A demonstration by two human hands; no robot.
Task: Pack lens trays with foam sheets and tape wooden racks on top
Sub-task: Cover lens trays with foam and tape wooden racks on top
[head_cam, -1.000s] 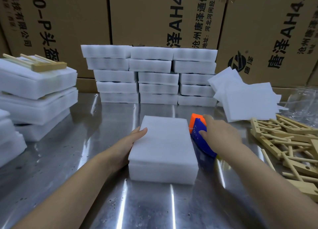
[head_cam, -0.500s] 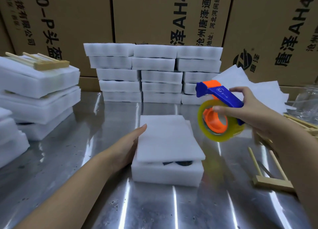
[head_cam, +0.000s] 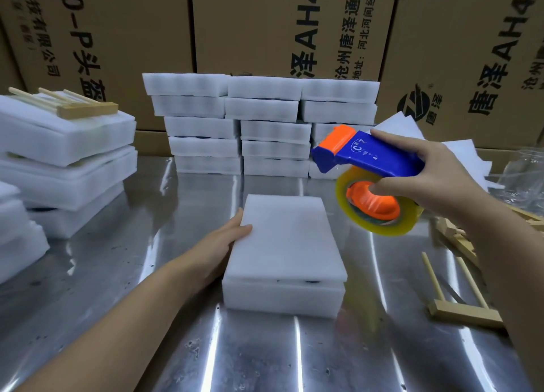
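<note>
left hand (head_cam: 219, 246) flat against foam-covered tray (head_cam: 284, 254), gripping nothing | right hand (head_cam: 426, 179) clasps tape dispenser (head_cam: 374, 167) aloft | tray contents mostly hidden

1. A packing workshop or warehouse — printed cardboard cartons (head_cam: 294, 26) wall in the back.
2. White foam trays (head_cam: 262, 126) sit stacked on a steel worktable (head_cam: 176, 318) — wooden racks (head_cam: 459, 300) lie nearby.
</note>
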